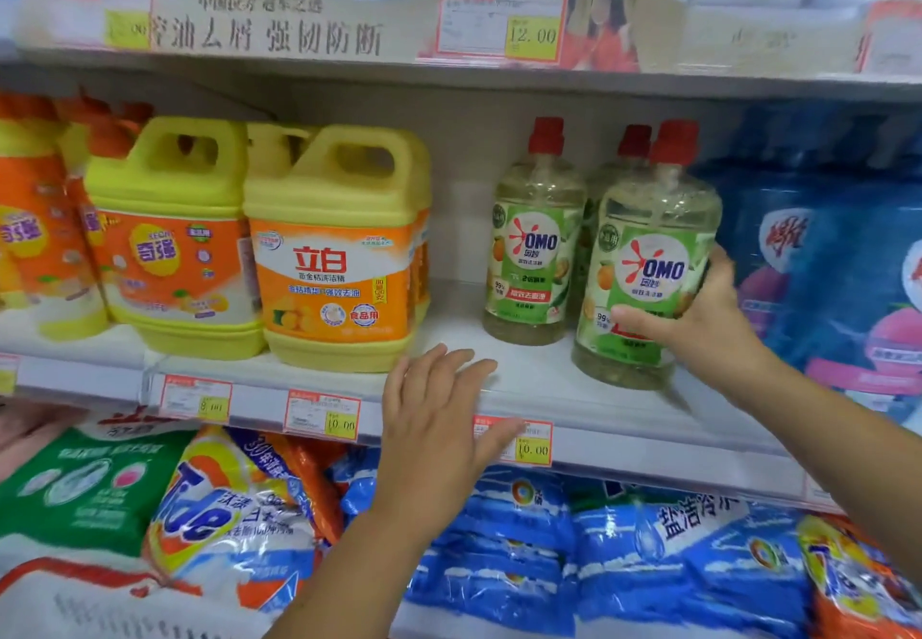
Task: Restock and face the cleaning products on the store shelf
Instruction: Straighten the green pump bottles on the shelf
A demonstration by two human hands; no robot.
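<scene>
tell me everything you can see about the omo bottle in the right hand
The OMO bottle is clear plastic, round-bodied, with pale yellowish liquid, a narrow neck and a red cap. A green label with the OMO logo and orange fruit faces forward. It is upright near the front of the shelf, leaning slightly. The right hand grips its lower right side, thumb across the label's bottom. Whether its base rests on the shelf is unclear.

Left hand (434,419) extends flat, fingers straight, over the front edge of the shelf (549,374); right hand (708,324) curls round a bottle (648,259).
</scene>
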